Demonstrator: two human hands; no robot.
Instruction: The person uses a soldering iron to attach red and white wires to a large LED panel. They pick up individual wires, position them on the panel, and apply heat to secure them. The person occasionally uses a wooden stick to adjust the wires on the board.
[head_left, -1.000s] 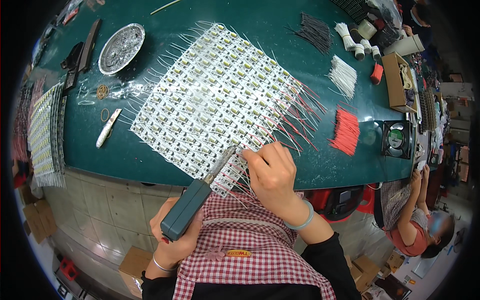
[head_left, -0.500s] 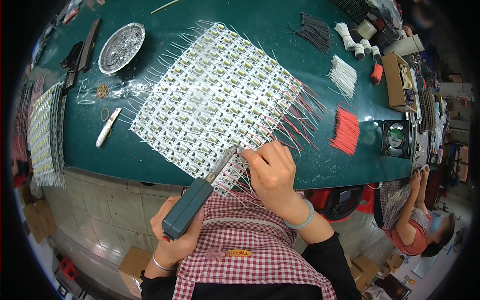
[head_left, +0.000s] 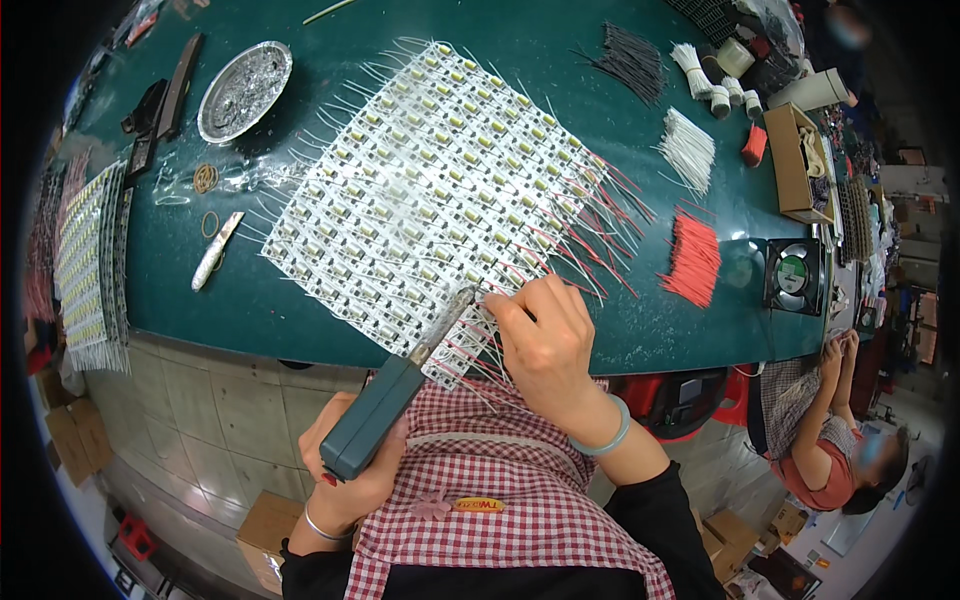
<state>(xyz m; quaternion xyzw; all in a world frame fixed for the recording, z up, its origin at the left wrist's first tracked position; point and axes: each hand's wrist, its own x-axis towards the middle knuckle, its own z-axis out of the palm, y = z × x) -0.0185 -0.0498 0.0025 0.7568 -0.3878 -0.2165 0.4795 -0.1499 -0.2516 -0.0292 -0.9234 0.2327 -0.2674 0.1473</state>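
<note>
My left hand (head_left: 354, 462) is wrapped around the dark green handle of a soldering iron (head_left: 376, 418). Its metal tip rests near the lower right edge of a large panel of small white circuit boards (head_left: 400, 190), which carry yellowish components in rows. Right beside the tip, the thumb and forefinger of my right hand (head_left: 545, 345) are pinched together on a thin wire, mostly hidden by the fingers. White wires stick out along the panel's left side. Red and white wires (head_left: 590, 245) fan out from its right side, and the panel's near corner overhangs the table edge.
Bundles of red wires (head_left: 692, 258), white wires (head_left: 687, 150) and black wires (head_left: 628, 64) lie to the right. A small fan (head_left: 793, 278) stands beyond them. At left are a metal bowl (head_left: 244, 92), a white-wrapped tool (head_left: 217, 252) and stacked panels (head_left: 92, 270). Another person (head_left: 835, 430) sits at right.
Hardly anything differs. The iron's handle and my right hand have shifted very slightly, and the tip stays at the same spot on the panel.
</note>
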